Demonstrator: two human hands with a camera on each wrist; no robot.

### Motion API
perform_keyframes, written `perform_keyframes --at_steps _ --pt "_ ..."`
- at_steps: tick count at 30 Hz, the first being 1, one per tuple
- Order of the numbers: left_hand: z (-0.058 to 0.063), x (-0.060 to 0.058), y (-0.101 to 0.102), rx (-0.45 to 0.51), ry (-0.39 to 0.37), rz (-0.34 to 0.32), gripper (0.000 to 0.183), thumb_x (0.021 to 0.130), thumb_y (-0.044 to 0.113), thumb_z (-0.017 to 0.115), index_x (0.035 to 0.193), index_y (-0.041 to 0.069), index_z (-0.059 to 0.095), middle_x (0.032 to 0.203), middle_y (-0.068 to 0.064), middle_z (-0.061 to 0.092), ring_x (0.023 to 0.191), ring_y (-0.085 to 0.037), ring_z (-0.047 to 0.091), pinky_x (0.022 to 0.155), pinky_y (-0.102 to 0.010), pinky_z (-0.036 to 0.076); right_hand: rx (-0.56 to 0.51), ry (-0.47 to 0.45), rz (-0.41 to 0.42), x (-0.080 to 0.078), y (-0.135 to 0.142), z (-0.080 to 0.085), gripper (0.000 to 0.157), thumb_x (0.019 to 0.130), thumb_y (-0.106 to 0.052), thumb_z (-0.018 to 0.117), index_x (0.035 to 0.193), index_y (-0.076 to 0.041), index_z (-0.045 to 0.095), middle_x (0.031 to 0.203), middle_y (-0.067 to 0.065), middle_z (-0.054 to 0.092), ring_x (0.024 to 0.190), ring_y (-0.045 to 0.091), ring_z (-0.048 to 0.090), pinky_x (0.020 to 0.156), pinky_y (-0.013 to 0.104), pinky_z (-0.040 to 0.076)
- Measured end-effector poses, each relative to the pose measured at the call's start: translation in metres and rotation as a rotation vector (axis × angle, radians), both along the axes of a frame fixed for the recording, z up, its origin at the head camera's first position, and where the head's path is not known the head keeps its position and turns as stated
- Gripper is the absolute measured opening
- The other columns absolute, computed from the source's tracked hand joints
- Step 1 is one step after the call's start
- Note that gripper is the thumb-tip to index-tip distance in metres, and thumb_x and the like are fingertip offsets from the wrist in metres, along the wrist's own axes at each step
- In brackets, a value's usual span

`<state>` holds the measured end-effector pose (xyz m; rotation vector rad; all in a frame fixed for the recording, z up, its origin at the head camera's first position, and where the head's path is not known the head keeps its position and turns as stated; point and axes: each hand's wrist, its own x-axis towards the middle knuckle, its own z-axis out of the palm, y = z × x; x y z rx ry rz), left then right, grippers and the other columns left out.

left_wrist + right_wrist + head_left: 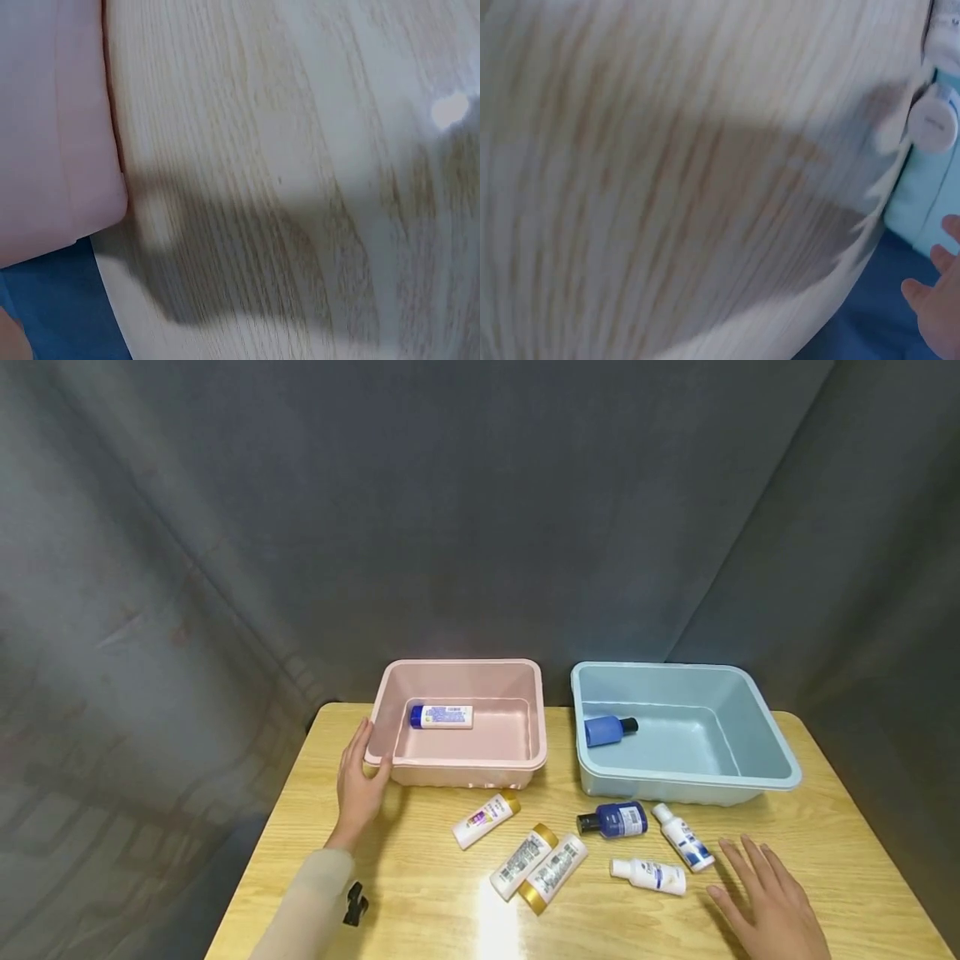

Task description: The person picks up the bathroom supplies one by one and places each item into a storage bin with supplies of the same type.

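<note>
At the left end of the pink bin (468, 774), my left hand (360, 785) has its extended fingers along the side and its thumb at the front corner. A white bottle with a blue cap (446, 717) lies inside that bin. My right hand (772, 906) is spread above the table at the right, holding nothing. Nearest to it are two white bottles with white caps, one angled (684, 838) and one lying crosswise (651, 876). In the right wrist view, the fingers (937, 300) show at the lower right edge.
A light blue bin (690, 789) holds a blue bottle (604, 731). On the wooden table (420, 910) before the bins lie a dark blue bottle (618, 820) and three white, gold-capped bottles (483, 821). A small black object (356, 905) is by the left sleeve. Dark curtain hangs behind.
</note>
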<state>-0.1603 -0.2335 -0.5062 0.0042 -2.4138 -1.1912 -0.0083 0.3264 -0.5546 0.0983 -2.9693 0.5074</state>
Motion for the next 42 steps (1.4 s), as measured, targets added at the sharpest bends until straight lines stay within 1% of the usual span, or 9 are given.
perform_keyframes --at_steps 3,5,7,10,13,18,25,31,42 --pt "-0.001 0.002 -0.002 -0.004 0.007 0.000 0.060 0.091 0.010 0.065 0.148 0.009 0.046 0.156 -0.005 0.039 0.142 -0.028 0.033 0.117 -0.050 0.022 -0.004 0.044 0.030 0.000 -0.011 -0.001 0.073 0.098 -0.038 0.061 0.157 -0.014 0.026 0.154 0.026 0.027 0.141 0.052 0.018 0.101 0.070 0.022" --pt "-0.002 0.004 -0.003 -0.010 0.018 0.003 0.058 0.092 0.011 0.065 0.147 0.009 0.048 0.155 -0.004 0.040 0.141 -0.029 0.035 0.116 -0.050 0.021 -0.005 0.079 0.058 -0.001 -0.017 -0.001 0.073 0.096 -0.038 0.064 0.156 -0.015 0.029 0.154 0.025 0.030 0.144 0.047 0.017 0.111 0.066 0.013" --pt "-0.003 0.005 -0.004 -0.009 0.030 0.004 0.057 0.092 0.012 0.066 0.146 0.008 0.049 0.154 -0.005 0.041 0.140 -0.030 0.035 0.116 -0.051 0.022 -0.012 0.112 0.090 -0.003 -0.021 0.000 0.074 0.093 -0.038 0.067 0.155 -0.015 0.032 0.153 0.023 0.033 0.147 0.040 0.017 0.119 0.053 0.001" --pt "-0.004 0.005 -0.004 0.002 0.042 0.004 0.058 0.092 0.013 0.066 0.146 0.008 0.048 0.154 -0.005 0.042 0.140 -0.030 0.036 0.115 -0.051 0.023 -0.003 0.150 0.139 -0.005 -0.027 0.002 0.077 0.089 -0.039 0.072 0.154 -0.017 0.037 0.152 0.019 0.037 0.148 0.031 0.018 0.118 0.028 -0.010" --pt "-0.006 0.004 -0.004 -0.055 0.067 0.026 0.059 0.091 0.015 0.068 0.146 0.009 0.048 0.152 -0.006 0.044 0.137 -0.031 0.040 0.113 -0.051 0.027 0.007 0.170 0.184 -0.007 -0.032 0.004 0.078 0.085 -0.039 0.076 0.152 -0.019 0.041 0.152 0.015 0.039 0.150 0.021 0.015 0.115 0.020 -0.010" --pt "-0.006 0.000 -0.005 -0.162 0.129 0.055 0.059 0.089 0.020 0.069 0.144 0.009 0.051 0.149 -0.006 0.048 0.133 -0.032 0.045 0.109 -0.051 0.032 0.022 0.218 0.277 -0.012 -0.040 0.005 0.073 0.078 -0.041 0.081 0.141 -0.015 0.055 0.145 0.011 0.049 0.148 0.013 0.018 0.115 0.017 -0.004" --pt "-0.008 -0.007 -0.006 -0.140 0.175 0.034 0.057 0.089 0.020 0.069 0.143 0.008 0.053 0.148 -0.005 0.050 0.132 -0.031 0.047 0.109 -0.050 0.033 0.026 0.242 0.370 -0.018 -0.055 0.008 0.068 0.078 -0.044 0.081 0.137 -0.017 0.059 0.144 0.008 0.052 0.145 0.011 0.024 0.117 0.019 0.002" --pt "-0.010 -0.008 -0.007 -0.119 0.184 0.012 0.056 0.089 0.019 0.070 0.142 0.007 0.054 0.148 -0.006 0.050 0.132 -0.031 0.047 0.109 -0.050 0.033 -0.004 0.251 0.445 -0.020 -0.065 0.009 0.063 0.077 -0.038 0.083 0.133 -0.019 0.062 0.143 0.006 0.054 0.143 0.010 0.027 0.117 0.019 0.004" --pt "-0.015 -0.008 -0.007 -0.100 0.185 0.017 0.056 0.091 0.020 0.069 0.144 0.010 0.052 0.149 -0.004 0.049 0.134 -0.029 0.045 0.110 -0.050 0.032 -0.072 0.310 0.586 -0.025 -0.088 0.007 0.057 0.080 -0.038 0.080 0.130 -0.016 0.064 0.139 0.005 0.058 0.126 0.026 0.049 0.117 0.022 0.011"
